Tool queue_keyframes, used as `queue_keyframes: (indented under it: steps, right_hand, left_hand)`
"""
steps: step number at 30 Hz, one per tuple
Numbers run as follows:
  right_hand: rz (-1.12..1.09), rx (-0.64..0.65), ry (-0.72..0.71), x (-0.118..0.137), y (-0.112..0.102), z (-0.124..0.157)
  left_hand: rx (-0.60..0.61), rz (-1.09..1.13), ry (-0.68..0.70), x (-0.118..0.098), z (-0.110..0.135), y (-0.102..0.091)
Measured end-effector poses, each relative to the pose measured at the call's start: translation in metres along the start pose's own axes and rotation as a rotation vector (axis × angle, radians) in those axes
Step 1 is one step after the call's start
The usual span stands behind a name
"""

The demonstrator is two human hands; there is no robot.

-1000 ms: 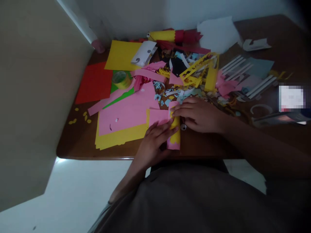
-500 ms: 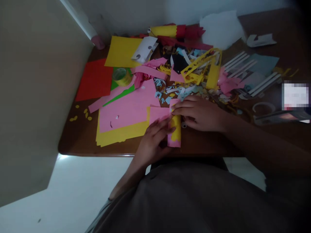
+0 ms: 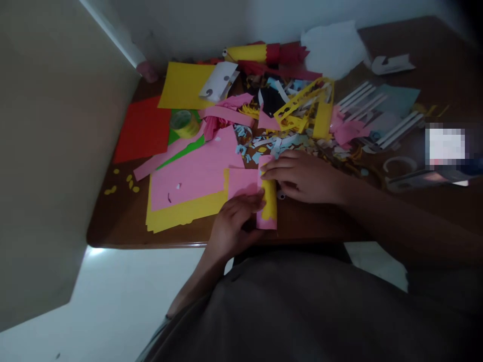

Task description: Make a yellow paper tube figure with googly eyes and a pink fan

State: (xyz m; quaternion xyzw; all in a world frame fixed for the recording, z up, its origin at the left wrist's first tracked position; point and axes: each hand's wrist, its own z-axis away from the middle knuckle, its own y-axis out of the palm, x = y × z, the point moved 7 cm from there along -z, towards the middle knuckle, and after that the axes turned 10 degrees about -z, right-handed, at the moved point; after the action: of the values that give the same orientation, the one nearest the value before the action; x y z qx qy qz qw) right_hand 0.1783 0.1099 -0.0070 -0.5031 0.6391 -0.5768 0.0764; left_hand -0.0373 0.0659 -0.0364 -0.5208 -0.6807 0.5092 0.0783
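Observation:
A pink and yellow paper roll (image 3: 269, 203) lies upright in the view near the table's front edge, a pink paper piece (image 3: 241, 182) beside its left side. My left hand (image 3: 234, 221) has its fingers bent against the roll's left edge, thumb lower down. Over the roll's upper part, the fingers of my right hand (image 3: 307, 177) press on the yellow paper; the palm hides some of the table. A googly eye (image 3: 281, 194) sits just under my right fingers. Left of the roll, a big pink sheet (image 3: 188, 176) rests on yellow sheets (image 3: 166, 220).
Behind my hands spreads a heap of paper scraps (image 3: 290, 141). Green-yellow tape (image 3: 184, 124) and a red sheet (image 3: 142, 131) are at left, a yellow and red paper tube (image 3: 247, 53) at the back. Glue sticks (image 3: 400, 131) and a tape ring (image 3: 400, 165) lie right.
My left fingers have drawn back from the roll's yellow face to its left edge. My right hand stays on the upper part. The whole view has shifted slightly.

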Motion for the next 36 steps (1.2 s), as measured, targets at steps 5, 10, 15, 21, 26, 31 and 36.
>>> queue_keyframes:
  steps: [5, 10, 15, 21, 26, 31, 36]
  right_hand:
    - [-0.007, -0.005, -0.001, -0.001, 0.001, 0.0]
    - [-0.005, -0.028, -0.017, -0.001, 0.001, 0.0]
    - [-0.007, -0.002, -0.007, -0.001, 0.001, 0.001]
    - [-0.001, 0.013, 0.0, 0.0, 0.0, 0.001]
    - [0.005, 0.024, 0.006, 0.001, 0.0, 0.0]
    - [0.004, 0.023, -0.014, -0.001, 0.0, 0.001]
    - [-0.013, 0.026, -0.007, -0.002, 0.001, 0.001]
  left_hand:
    - [-0.002, -0.017, 0.031, 0.0, -0.001, 0.0]
    - [-0.035, -0.045, 0.039, -0.003, -0.003, -0.003]
    - [-0.04, -0.159, 0.078, -0.01, 0.001, -0.004]
    - [-0.073, -0.258, 0.122, -0.02, 0.009, -0.006]
    - [-0.089, -0.242, 0.113, -0.022, 0.006, -0.008]
    - [-0.12, -0.258, 0.128, -0.023, 0.007, -0.009]
    - [-0.126, -0.254, 0.134, -0.02, 0.012, -0.008]
